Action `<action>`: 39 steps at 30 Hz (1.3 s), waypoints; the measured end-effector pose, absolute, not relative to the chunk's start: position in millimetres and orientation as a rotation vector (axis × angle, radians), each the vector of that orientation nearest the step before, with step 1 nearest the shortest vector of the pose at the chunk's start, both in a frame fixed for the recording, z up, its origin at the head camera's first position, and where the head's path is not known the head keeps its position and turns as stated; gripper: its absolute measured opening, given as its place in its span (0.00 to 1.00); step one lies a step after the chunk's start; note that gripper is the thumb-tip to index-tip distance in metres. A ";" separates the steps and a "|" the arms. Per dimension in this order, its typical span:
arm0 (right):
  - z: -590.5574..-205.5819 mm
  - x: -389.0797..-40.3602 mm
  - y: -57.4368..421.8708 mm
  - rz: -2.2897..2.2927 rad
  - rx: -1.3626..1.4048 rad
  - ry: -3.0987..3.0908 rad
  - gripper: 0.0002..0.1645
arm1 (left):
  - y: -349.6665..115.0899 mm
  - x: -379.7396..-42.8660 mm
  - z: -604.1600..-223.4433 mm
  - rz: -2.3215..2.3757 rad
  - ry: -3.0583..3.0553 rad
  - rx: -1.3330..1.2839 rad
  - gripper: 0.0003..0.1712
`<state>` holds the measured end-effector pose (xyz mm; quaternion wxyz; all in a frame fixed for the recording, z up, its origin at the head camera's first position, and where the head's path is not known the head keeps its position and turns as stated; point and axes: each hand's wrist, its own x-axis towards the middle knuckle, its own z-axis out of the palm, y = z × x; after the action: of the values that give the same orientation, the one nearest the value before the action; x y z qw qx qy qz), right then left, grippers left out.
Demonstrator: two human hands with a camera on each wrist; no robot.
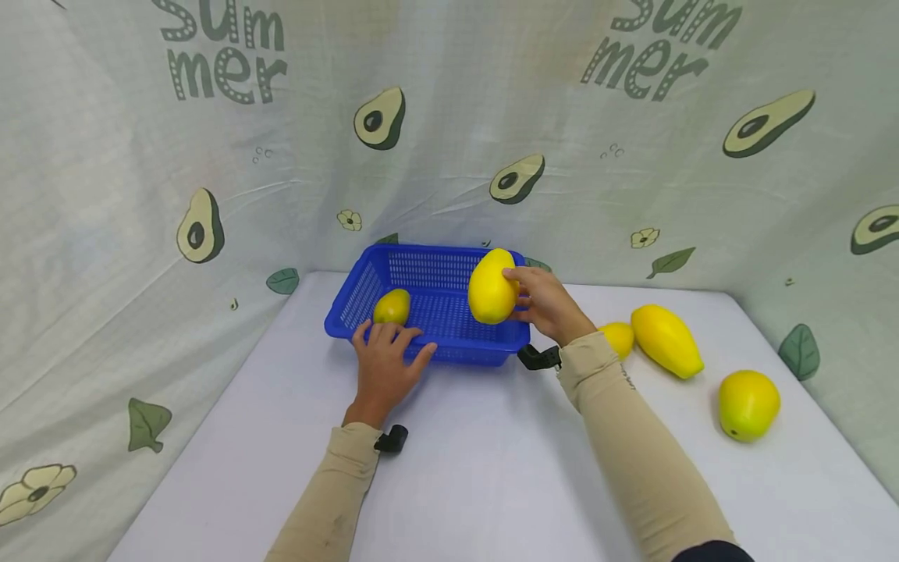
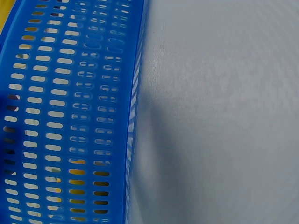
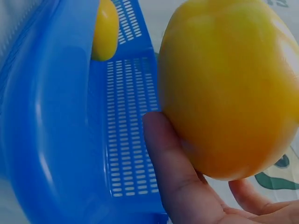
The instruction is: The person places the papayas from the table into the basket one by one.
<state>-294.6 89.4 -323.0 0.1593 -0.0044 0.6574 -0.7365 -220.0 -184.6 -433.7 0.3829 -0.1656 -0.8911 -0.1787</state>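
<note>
In the head view my right hand (image 1: 550, 303) grips a plump yellow papaya (image 1: 492, 287) above the right part of a blue plastic basket (image 1: 449, 355). The right wrist view shows thumb and fingers around the lower part of the papaya (image 3: 229, 88). My left hand (image 1: 385, 367) is at the basket's front rim, fingers bent over it and thumb to the right. Just beyond those fingers, a smaller greenish-yellow mango (image 1: 392, 307) lies inside the basket at the left. The left wrist view has the basket's slotted wall (image 2: 65, 112), with no hand visible there.
On the white table (image 1: 485, 468), right of the basket, lie a long yellow papaya (image 1: 666, 341), a yellow fruit (image 1: 618, 339) partly hidden by the right sleeve, and a rounder yellow-green fruit (image 1: 748, 405). A printed cloth (image 1: 449, 101) hangs behind the basket.
</note>
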 end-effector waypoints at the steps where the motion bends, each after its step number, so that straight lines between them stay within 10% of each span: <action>1: -323.7 -295.1 88.3 -2.106 0.003 1.871 0.42 | -184.8 -219.5 -434.3 -0.453 -2.274 -0.423 0.28; 39: -321.6 -299.9 92.6 -2.113 -0.055 1.900 0.31 | -185.5 -220.9 -435.4 -0.448 -2.256 -0.429 0.27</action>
<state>-299.9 92.6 -321.6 0.1491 -0.0190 0.6609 -0.7353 -220.9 -185.5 -435.4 0.3902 -0.1688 -0.8878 -0.1762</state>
